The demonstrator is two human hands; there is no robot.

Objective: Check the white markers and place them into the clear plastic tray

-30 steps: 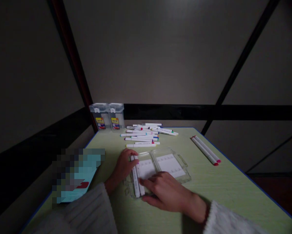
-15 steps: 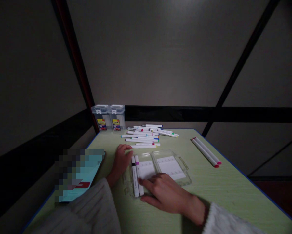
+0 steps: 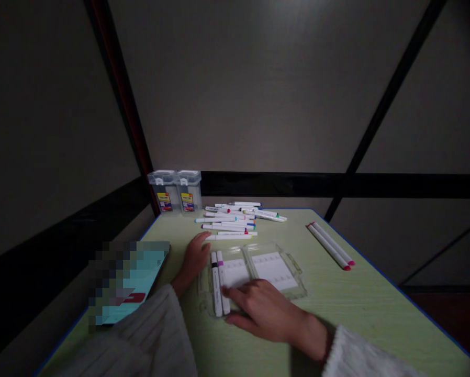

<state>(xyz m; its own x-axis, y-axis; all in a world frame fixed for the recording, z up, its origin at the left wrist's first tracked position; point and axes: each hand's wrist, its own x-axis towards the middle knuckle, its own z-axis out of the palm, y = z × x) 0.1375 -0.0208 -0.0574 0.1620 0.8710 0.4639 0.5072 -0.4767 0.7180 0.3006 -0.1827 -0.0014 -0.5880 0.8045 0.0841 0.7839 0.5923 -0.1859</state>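
Observation:
An open clear plastic case (image 3: 272, 247) lies flat in front of me with white paper cards inside. In its left half, a marker with a black band (image 3: 216, 288) and one with a purple band (image 3: 222, 277) lie side by side. My right hand (image 3: 264, 309) rests over the case, its index fingertip on the purple-banded marker and its thumb apart near the lower end. Beyond the case's left corner, my left hand (image 3: 196, 256) reaches to the left end of a white marker with a yellow tip (image 3: 231, 237). Its fingers and thumb are apart; contact is hard to tell.
Several loose white markers (image 3: 227, 220) lie piled toward the back. Two clear lidded boxes (image 3: 176, 193) stand at the back left. Two long white rolls with red ends (image 3: 331, 246) lie right. At left is a partly blurred turquoise object (image 3: 150, 272).
My left hand has shifted slightly left and forward, its thumb and fingers a little more apart. My right hand and both markers in the case stay put.

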